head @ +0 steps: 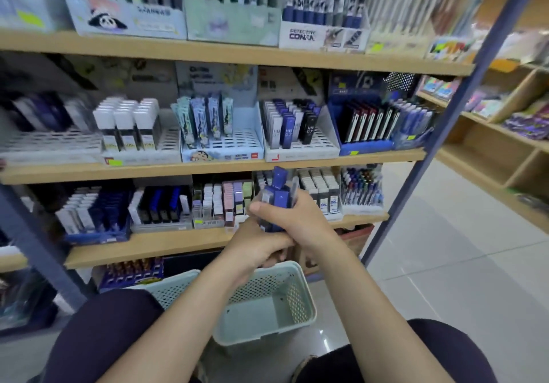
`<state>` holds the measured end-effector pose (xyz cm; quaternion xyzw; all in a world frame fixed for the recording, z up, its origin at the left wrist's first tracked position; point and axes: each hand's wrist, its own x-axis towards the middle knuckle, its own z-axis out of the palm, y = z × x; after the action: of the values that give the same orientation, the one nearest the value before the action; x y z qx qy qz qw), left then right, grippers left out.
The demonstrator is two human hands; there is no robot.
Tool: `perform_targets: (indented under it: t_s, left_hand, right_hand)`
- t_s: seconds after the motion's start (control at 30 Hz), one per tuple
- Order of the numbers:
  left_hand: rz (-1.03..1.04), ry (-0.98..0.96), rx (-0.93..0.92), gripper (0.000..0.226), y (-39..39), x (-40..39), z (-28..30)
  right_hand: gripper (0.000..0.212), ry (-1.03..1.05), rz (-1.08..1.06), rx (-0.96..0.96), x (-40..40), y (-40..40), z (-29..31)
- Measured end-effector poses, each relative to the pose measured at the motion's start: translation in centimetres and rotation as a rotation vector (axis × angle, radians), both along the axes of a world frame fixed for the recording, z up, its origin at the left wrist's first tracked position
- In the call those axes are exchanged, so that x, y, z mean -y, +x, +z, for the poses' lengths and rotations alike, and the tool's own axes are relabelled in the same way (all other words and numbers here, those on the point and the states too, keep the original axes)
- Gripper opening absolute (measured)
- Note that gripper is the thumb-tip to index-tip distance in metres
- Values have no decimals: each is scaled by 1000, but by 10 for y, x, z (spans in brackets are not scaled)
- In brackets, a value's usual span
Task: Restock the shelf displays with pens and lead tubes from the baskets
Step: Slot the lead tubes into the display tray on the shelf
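Head view, looking down at wooden shelving stocked with stationery; edges of frame blurred.

Both hands meet in front of the lowest shelf board [148, 244], over a pale green perforated basket [297, 302] on the floor between the knees. Right hand [294, 219] wraps a bundle of blue lead tubes [277, 197], fingers curled round them, thumb across the near side. Tubes stand roughly upright; one dark blue tube pokes above the rest. Count not readable: the hand covers the lower halves. Left hand [258, 244] sits just below and left, fingers curled under the bundle's base; whether it grips the tubes or only supports them cannot be told, as the right hand hides the contact.

Basket interior: only a small dark speck visible; the near left part is hidden by the left forearm.

Middle shelf: white slotted display tray [300, 148] holds blue, black and white lead tubes at its far end, near slots vacant. Left of it, a light blue cartoon-printed display [221, 150], likewise part filled. Labels mostly too blurred to read.
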<state>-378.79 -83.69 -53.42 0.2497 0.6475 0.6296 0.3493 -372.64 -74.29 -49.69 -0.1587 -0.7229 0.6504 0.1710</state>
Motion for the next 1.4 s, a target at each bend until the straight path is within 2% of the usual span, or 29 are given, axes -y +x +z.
perform_targets:
  t_s: [0.1, 0.17, 0.3, 0.37, 0.53, 0.63, 0.8, 0.93, 1.07, 1.23, 1.4]
  left_hand:
    - [-22, 62, -15, 40, 8, 0, 10]
    - [-38, 96, -29, 47, 12, 2, 15]
    - [-58, 114, -15, 26, 15, 7, 25]
    - [-73, 119, -1, 23, 15, 9, 27]
    - [-50, 170, 0, 16, 16, 12, 36]
    - [-8, 193, -9, 8, 14, 11, 42]
    - [-17, 201, -38, 12, 9, 5, 48]
    - [-10, 181, -70, 16, -3, -9, 46]
    - [5, 143, -91, 11, -27, -33, 40]
    - [70, 111, -51, 16, -59, -75, 25]
    - [86, 96, -59, 9, -84, -106, 8]
  right_hand:
    - [27, 49, 2, -41, 2, 7, 10]
    - [25, 74, -5, -136, 4, 10, 15]
    - [38, 102, -14, -242, 7, 14, 24]
    - [41, 150, -42, -254, 5, 14, 26]
    - [17, 272, -105, -219, 3, 12, 30]
    - [14, 295, -122, -178, 1, 18, 33]
    - [37, 385, -224, -75, -9, 22, 38]
    - [42, 306, -256, -42, -29, 15, 43]
    - [27, 221, -268, -23, -63, 0, 37]
    - [21, 149, -332, -151, -120, -24, 35]
    - [31, 70, -302, -219, -158, -63, 30]
